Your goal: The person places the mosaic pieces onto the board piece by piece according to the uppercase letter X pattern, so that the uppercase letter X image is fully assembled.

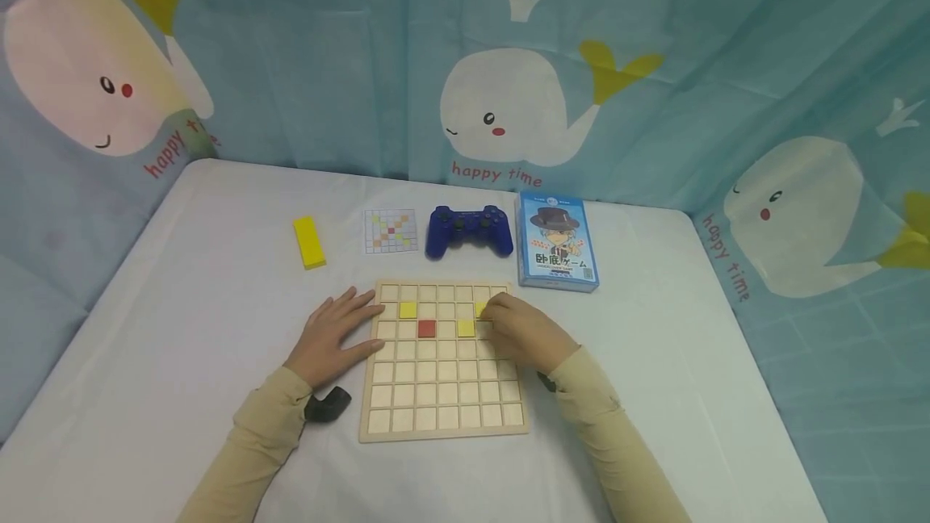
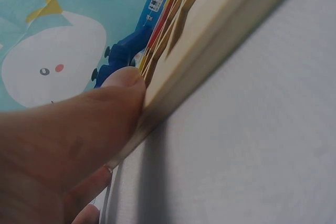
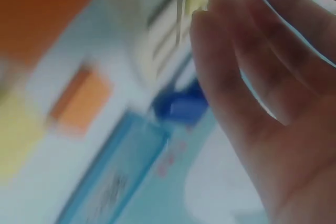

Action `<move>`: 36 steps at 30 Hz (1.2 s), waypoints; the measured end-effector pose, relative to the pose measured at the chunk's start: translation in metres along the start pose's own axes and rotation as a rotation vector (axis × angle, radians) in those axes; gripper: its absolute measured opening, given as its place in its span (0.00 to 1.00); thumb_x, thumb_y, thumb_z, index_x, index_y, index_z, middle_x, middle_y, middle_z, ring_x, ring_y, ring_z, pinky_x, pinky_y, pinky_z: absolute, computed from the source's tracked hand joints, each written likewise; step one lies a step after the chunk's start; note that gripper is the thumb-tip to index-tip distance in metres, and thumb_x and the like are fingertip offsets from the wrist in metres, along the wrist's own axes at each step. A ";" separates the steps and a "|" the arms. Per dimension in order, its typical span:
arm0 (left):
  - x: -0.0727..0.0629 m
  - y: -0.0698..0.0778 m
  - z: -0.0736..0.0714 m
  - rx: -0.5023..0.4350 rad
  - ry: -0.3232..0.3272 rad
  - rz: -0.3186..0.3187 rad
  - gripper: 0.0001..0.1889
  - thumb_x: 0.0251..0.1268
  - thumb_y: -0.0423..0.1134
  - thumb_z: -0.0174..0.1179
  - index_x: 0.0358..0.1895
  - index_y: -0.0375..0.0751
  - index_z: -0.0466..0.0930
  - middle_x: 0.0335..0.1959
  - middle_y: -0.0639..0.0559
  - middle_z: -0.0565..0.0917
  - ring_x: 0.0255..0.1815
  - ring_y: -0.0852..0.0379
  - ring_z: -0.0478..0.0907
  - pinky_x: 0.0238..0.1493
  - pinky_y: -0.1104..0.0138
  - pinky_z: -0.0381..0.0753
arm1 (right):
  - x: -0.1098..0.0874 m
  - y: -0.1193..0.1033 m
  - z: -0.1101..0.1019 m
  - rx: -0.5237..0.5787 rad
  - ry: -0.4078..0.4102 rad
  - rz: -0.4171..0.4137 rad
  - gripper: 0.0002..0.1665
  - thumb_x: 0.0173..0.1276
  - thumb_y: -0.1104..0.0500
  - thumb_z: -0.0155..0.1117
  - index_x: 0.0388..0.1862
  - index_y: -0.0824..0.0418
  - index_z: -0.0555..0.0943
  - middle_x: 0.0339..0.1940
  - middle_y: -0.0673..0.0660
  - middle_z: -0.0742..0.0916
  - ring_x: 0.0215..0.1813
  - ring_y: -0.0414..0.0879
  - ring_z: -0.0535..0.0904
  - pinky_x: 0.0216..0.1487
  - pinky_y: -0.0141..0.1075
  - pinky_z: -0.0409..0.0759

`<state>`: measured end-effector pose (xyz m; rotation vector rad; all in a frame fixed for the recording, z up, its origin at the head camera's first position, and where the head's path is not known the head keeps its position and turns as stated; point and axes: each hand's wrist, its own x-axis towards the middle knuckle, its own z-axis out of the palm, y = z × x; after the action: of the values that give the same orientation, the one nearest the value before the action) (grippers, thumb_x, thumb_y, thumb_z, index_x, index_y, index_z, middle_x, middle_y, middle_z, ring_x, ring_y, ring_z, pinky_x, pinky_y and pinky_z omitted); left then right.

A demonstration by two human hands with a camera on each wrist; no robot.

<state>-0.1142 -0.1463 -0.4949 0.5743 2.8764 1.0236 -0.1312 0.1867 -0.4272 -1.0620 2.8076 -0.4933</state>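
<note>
On the white table (image 1: 697, 361), a gridded wooden board (image 1: 427, 394) lies between the hands, which are apart: the left hand (image 1: 330, 337) touches the left rim, fingers spread, while the right hand (image 1: 525, 331) reaches a yellow tile (image 1: 481, 310) towards the far right corner, though whether it pinches it I cannot tell. The tile looks light, stiff and perhaps slippery, best taken by opposite edges; the board seems rigid, best steadied at its rim. Farther off lie a yellow block (image 1: 310, 242) and a blue controller (image 1: 469, 224).
</note>
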 end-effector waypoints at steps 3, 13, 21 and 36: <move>0.000 0.000 0.001 0.004 0.011 0.008 0.30 0.60 0.54 0.63 0.64 0.47 0.73 0.71 0.46 0.66 0.76 0.41 0.52 0.75 0.45 0.44 | -0.021 0.007 -0.009 -0.023 0.032 0.051 0.14 0.62 0.65 0.68 0.48 0.62 0.81 0.47 0.53 0.83 0.51 0.46 0.80 0.56 0.37 0.80; 0.000 0.001 0.000 0.015 0.032 0.029 0.30 0.60 0.54 0.63 0.64 0.46 0.74 0.71 0.44 0.67 0.75 0.39 0.53 0.74 0.44 0.45 | -0.095 0.024 -0.014 -0.033 0.086 0.404 0.19 0.59 0.61 0.72 0.49 0.60 0.81 0.49 0.52 0.82 0.49 0.47 0.81 0.52 0.43 0.83; 0.000 0.000 0.001 0.006 0.035 0.036 0.29 0.60 0.53 0.63 0.64 0.46 0.74 0.71 0.44 0.67 0.75 0.39 0.53 0.74 0.44 0.45 | -0.113 0.034 -0.002 -0.040 0.124 0.407 0.16 0.59 0.61 0.71 0.46 0.62 0.81 0.45 0.52 0.83 0.49 0.48 0.82 0.51 0.42 0.83; 0.000 0.001 0.000 0.008 0.014 0.028 0.29 0.61 0.52 0.63 0.65 0.46 0.73 0.72 0.45 0.66 0.75 0.41 0.53 0.75 0.46 0.44 | -0.118 0.031 0.000 -0.069 0.075 0.392 0.19 0.54 0.67 0.73 0.46 0.62 0.82 0.41 0.52 0.84 0.46 0.45 0.81 0.50 0.39 0.82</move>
<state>-0.1135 -0.1458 -0.4939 0.6116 2.8941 1.0253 -0.0619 0.2861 -0.4400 -0.4848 3.0090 -0.4008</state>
